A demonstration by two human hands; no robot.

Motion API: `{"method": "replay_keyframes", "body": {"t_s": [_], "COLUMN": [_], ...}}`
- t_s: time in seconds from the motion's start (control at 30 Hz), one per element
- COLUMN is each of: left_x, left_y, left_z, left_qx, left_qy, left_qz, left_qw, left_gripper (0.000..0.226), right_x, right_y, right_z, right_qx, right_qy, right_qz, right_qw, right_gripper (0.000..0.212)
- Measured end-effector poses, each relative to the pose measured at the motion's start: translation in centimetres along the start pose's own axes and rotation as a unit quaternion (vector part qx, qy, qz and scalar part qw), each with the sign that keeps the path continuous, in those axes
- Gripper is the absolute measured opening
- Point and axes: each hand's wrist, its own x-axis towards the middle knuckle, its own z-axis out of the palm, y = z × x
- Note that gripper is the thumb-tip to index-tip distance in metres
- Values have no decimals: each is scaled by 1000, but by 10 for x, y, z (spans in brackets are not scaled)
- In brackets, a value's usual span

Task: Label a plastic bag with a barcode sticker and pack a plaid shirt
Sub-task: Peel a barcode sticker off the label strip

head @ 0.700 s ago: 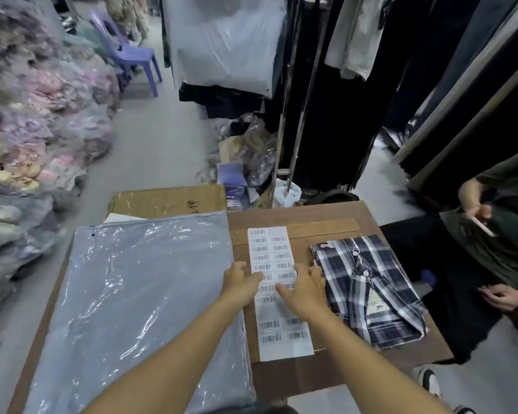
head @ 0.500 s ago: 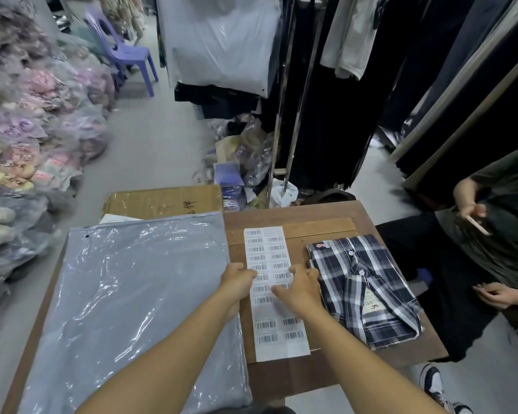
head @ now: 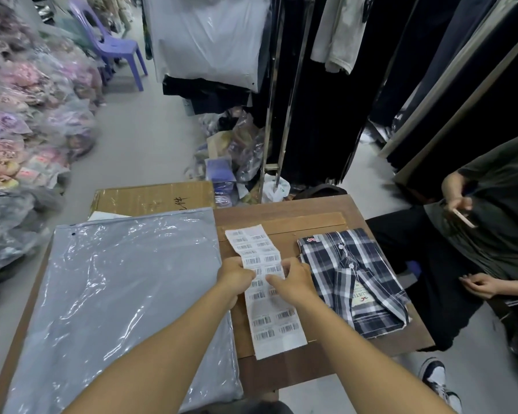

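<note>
A long white barcode sticker sheet [head: 265, 321] lies down the middle of the wooden table [head: 284, 210]. My left hand [head: 235, 276] pinches its left edge and lifts the far part, which now tilts left. My right hand [head: 293, 280] rests on the sheet's right side with fingers curled on a sticker. A grey plastic bag [head: 123, 294], flat and glossy, covers the table's left half. The folded navy-and-white plaid shirt [head: 356, 279] with a paper tag lies on the right, just beside my right hand.
A seated person [head: 488, 222] holding a phone is close at the table's right edge. A cardboard box [head: 153, 198] sits behind the bag. Bagged goods [head: 21, 130] pile up at left. Clothes racks [head: 326, 85] and a purple chair [head: 114, 46] stand beyond.
My left hand has closed on the sticker sheet's edge and raised its far end, which has swung leftward. My right hand has stayed pressing on the sheet.
</note>
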Motion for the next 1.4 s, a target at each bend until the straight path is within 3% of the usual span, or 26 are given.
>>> {"method": "replay_keyframes", "body": {"t_s": [0.1, 0.2, 0.33, 0.5, 0.67, 0.77, 1.0, 1.1, 1.2, 1.3, 1.4], "left_x": [-3, -6, -11, -26, -45, -49, -53, -54, -54, -53, -51], "left_y": [20, 52, 101, 156, 172, 171, 173, 174, 175, 175, 175], "left_z": [-8, -26, -57, -91, -112, -118, -124, -123, -122, -123, -124], "left_qx": [-66, -135, -182, -227, -215, -246, -215, -193, -212, -220, -227], "left_qy": [-43, -80, -65, -91, -181, -216, -225, -167, -120, -97, -87], "left_qz": [16, 34, 94, 140, 210, 212, 241, 264, 265, 261, 255], "left_qw": [997, 987, 977, 959, 937, 921, 919, 930, 933, 935, 936], "left_gripper": [20, 20, 20, 17, 42, 58, 54, 46, 40, 38, 34], "right_x": [5, 8, 3, -12, -27, -34, -37, -38, -37, -41, -44], "right_y": [-3, -19, -55, -110, -156, -176, -197, -199, -196, -192, -190], "right_z": [-15, -38, -69, -94, -111, -121, -126, -121, -112, -104, -95], "right_qx": [15, 140, 250, 314, 357, 394, 439, 417, 305, 150, 7], "right_qy": [42, 30, -63, -77, -55, -53, -58, -28, 142, 311, 315], "right_qz": [-13, -21, -63, -140, -210, -221, -202, -196, -230, -370, -479], "right_qw": [999, 989, 964, 936, 909, 890, 874, 887, 913, 863, 819], "right_gripper": [53, 68, 35, 16, 20, 20, 18, 21, 36, 32, 23]}}
